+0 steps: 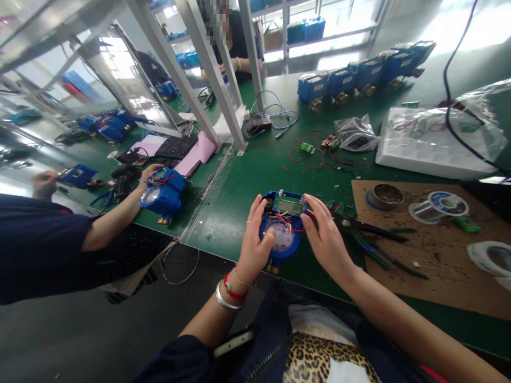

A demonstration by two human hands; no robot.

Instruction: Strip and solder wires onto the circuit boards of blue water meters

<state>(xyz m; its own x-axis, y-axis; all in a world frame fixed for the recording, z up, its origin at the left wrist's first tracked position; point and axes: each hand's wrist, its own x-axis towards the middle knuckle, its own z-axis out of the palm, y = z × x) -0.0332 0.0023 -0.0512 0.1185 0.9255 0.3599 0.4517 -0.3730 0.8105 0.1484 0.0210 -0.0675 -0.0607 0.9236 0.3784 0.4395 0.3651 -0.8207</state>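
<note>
Fingers of left hand point(254, 244) and right hand point(325, 234) grasp the meter point(284, 240), so careless pressing could pinch wires point(281, 216) across the meter's middle.

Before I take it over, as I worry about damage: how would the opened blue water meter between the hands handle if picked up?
The water meter is probably heavy for its size, given its brass fitting. Its casing looks rigid, so it should barely flex. The exposed display board and thin wires look fragile.
</note>
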